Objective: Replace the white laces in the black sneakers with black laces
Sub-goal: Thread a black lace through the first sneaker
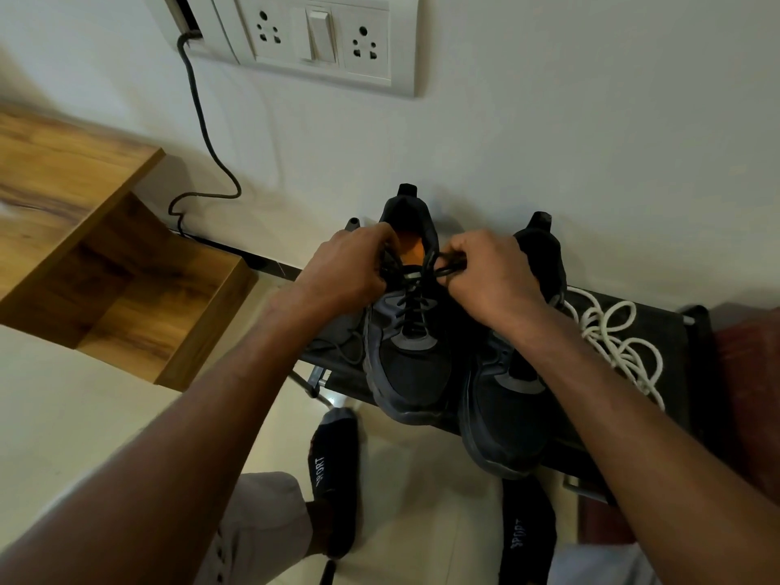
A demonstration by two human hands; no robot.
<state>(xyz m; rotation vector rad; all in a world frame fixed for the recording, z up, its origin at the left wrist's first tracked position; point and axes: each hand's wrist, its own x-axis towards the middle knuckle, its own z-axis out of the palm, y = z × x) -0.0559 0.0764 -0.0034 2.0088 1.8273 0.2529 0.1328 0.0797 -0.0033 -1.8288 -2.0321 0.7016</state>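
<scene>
— Hands first: what do we have on the near sneaker [407, 331]?

— We have our left hand [350, 268] curled at the top of its lacing, pinching the black lace [411, 297], and our right hand [489, 276] gripping a loop of that same lace just right of the sneaker's collar. Black lace runs crisscross down its eyelets.

— And outward from that sneaker?

— Touching its right side sits the second sneaker [506, 407], partly under our right forearm. Further right of it, the white laces [612, 335] lie in a loose tangle. All rest on the dark tabletop [675, 344]. Left of the laced sneaker stands a wooden shelf [105, 255]; above it on the wall, a switch panel [320, 35]. Below it, our socked feet [333, 470] stand on the floor.
</scene>
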